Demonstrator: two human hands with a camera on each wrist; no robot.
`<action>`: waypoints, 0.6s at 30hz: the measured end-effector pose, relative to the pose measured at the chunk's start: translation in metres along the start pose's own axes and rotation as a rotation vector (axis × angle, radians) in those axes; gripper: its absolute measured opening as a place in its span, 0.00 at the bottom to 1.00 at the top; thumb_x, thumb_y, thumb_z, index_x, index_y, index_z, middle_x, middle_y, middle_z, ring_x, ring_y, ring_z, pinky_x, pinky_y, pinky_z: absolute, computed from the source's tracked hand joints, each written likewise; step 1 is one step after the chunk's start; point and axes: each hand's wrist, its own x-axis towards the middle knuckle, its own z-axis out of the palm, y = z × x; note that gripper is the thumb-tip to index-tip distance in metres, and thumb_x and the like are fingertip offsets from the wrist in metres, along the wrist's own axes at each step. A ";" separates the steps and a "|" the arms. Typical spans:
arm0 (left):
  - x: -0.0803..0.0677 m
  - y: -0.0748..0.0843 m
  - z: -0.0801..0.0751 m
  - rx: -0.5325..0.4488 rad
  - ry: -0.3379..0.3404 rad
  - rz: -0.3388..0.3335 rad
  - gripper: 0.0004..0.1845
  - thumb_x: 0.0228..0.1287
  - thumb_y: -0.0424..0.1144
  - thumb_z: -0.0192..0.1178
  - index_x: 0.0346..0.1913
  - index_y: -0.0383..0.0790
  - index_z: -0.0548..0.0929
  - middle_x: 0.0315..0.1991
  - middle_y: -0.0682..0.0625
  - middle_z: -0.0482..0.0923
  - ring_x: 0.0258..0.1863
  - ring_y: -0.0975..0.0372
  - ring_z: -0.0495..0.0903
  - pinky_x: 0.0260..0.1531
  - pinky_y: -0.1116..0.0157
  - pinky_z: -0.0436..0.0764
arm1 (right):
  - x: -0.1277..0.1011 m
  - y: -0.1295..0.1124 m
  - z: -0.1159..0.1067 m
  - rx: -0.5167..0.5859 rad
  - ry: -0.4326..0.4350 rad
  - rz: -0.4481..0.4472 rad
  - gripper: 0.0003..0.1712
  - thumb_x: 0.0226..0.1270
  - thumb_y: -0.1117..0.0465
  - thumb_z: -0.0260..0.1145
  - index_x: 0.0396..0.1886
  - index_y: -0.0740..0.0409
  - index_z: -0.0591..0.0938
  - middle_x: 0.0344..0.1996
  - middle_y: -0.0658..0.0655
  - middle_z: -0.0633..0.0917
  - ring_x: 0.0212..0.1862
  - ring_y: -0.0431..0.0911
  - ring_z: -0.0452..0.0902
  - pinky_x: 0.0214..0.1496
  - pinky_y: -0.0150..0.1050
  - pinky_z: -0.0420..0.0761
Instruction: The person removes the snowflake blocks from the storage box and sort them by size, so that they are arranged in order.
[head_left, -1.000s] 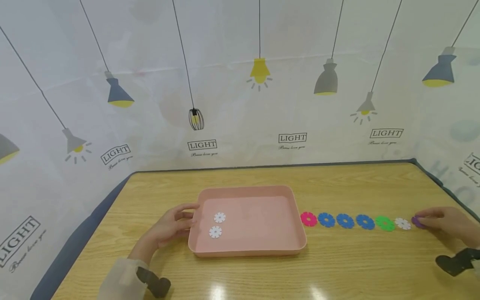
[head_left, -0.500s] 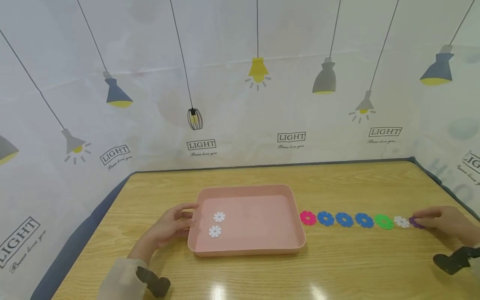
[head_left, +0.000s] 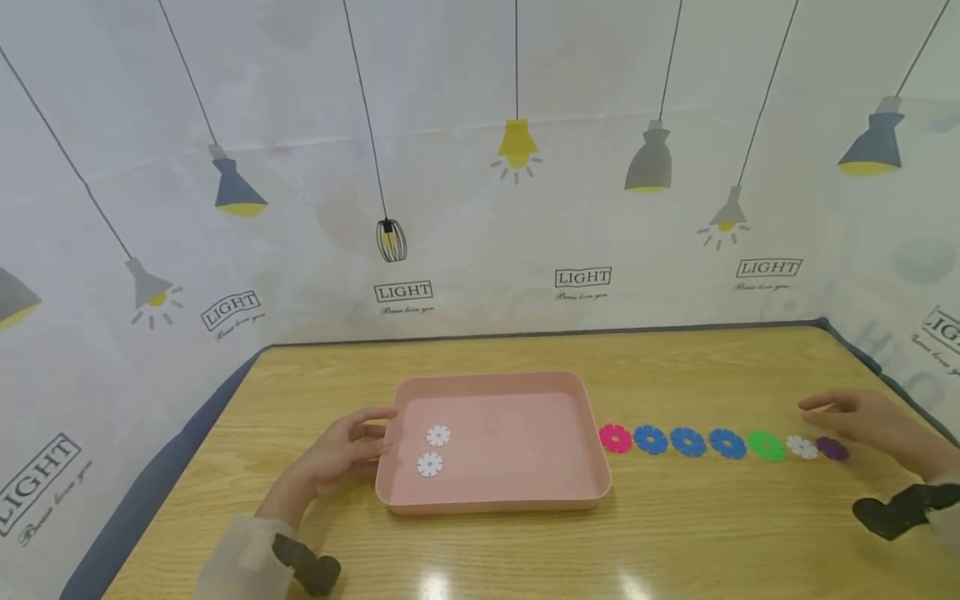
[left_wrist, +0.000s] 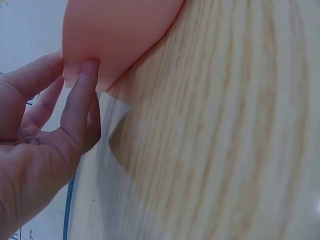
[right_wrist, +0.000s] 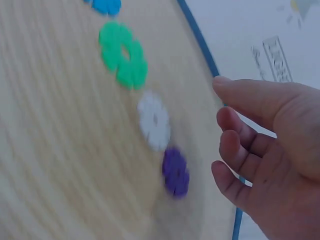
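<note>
A pink tray (head_left: 525, 500) sits on the wooden table with two white flower discs (head_left: 438, 435) inside at its left. My left hand (head_left: 341, 450) holds the tray's left rim, and its fingertips (left_wrist: 82, 75) touch the tray wall (left_wrist: 115, 35) in the left wrist view. Right of the tray runs a row of discs: pink (head_left: 616, 438), three blue (head_left: 687, 442), green (head_left: 767, 446), white (head_left: 802, 447) and purple (head_left: 832, 448). My right hand (head_left: 862, 417) hovers just above the purple disc (right_wrist: 175, 172), fingers relaxed and holding nothing.
The table's far edge meets a lamp-printed backdrop (head_left: 480, 208) that wraps both sides. The right table edge (right_wrist: 200, 45) runs close to the disc row. Bare wood (head_left: 675, 367) lies behind and in front of the tray.
My right hand has let go of the purple disc and lifted up and slightly left. The purple disc stays at the row's right end. The left hand has not moved.
</note>
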 end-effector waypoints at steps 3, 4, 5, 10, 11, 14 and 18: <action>0.000 -0.001 0.000 -0.004 -0.001 -0.002 0.29 0.64 0.30 0.54 0.66 0.32 0.58 0.57 0.31 0.60 0.48 0.51 0.74 0.46 0.54 0.77 | 0.004 -0.029 0.003 0.032 -0.044 -0.068 0.27 0.67 0.52 0.58 0.53 0.73 0.72 0.37 0.62 0.80 0.33 0.48 0.76 0.32 0.41 0.78; 0.000 -0.001 0.000 -0.003 -0.002 -0.001 0.29 0.64 0.30 0.54 0.66 0.32 0.58 0.57 0.31 0.60 0.48 0.51 0.74 0.46 0.54 0.77 | 0.006 -0.038 0.005 0.041 -0.051 -0.096 0.26 0.67 0.53 0.58 0.53 0.72 0.72 0.36 0.60 0.80 0.32 0.46 0.75 0.31 0.40 0.78; 0.000 -0.001 0.000 -0.001 -0.002 0.000 0.29 0.64 0.31 0.54 0.66 0.32 0.58 0.57 0.31 0.60 0.48 0.51 0.74 0.46 0.54 0.77 | 0.009 -0.046 0.008 0.051 -0.055 -0.119 0.25 0.67 0.54 0.58 0.53 0.71 0.73 0.34 0.58 0.79 0.30 0.45 0.74 0.30 0.39 0.77; 0.001 -0.001 0.000 0.015 0.009 -0.002 0.28 0.64 0.31 0.54 0.66 0.33 0.59 0.57 0.31 0.61 0.48 0.51 0.74 0.46 0.55 0.77 | 0.028 -0.088 0.024 0.088 -0.097 -0.249 0.22 0.66 0.58 0.59 0.52 0.71 0.74 0.31 0.58 0.79 0.31 0.47 0.73 0.32 0.40 0.77; 0.001 -0.001 0.000 0.017 0.011 -0.004 0.28 0.64 0.31 0.54 0.66 0.33 0.59 0.57 0.31 0.61 0.48 0.51 0.74 0.46 0.55 0.77 | 0.031 -0.097 0.027 0.097 -0.111 -0.268 0.22 0.65 0.58 0.60 0.51 0.71 0.74 0.30 0.58 0.79 0.31 0.48 0.73 0.32 0.40 0.77; 0.000 -0.001 0.000 0.016 0.015 -0.005 0.28 0.64 0.31 0.54 0.66 0.33 0.59 0.58 0.31 0.61 0.48 0.51 0.74 0.46 0.55 0.77 | 0.041 -0.125 0.039 0.137 -0.160 -0.328 0.21 0.64 0.60 0.61 0.50 0.71 0.74 0.30 0.60 0.79 0.30 0.49 0.74 0.33 0.41 0.78; 0.000 -0.001 -0.001 0.012 0.015 -0.005 0.28 0.64 0.31 0.54 0.66 0.33 0.59 0.58 0.31 0.61 0.48 0.52 0.74 0.46 0.55 0.77 | 0.051 -0.163 0.060 0.168 -0.210 -0.396 0.18 0.63 0.61 0.62 0.48 0.69 0.76 0.29 0.61 0.79 0.31 0.49 0.74 0.33 0.41 0.79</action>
